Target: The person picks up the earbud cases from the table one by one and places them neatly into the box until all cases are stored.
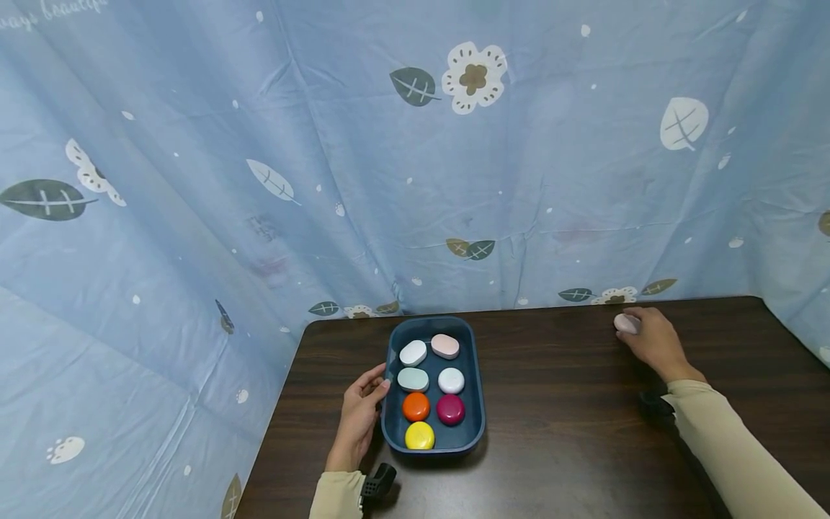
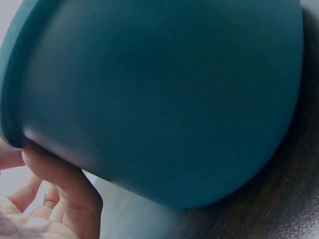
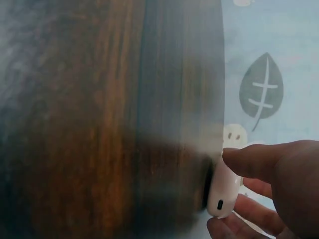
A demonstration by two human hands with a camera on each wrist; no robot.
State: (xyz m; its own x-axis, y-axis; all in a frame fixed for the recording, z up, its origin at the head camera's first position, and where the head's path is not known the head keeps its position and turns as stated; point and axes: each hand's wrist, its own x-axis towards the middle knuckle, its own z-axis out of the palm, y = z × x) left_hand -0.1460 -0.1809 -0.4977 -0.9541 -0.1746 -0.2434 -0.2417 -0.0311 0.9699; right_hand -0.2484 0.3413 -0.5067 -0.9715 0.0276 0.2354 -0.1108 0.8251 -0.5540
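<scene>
In the blue tray, gripped at its rim by the left hand, seven cases are counted, while an eighth case, well right of it, is pinched by the right hand.

- A dark wooden table with rounded corners fills the lower right of the head view, its grain running across.
- A light blue cloth hangs behind and to the left of the table, creased and folded.
- The cloth is printed with white flowers, grey-green and white leaves, and small white specks.
- The cloth meets the table's far edge.
- Light is even and soft.
</scene>
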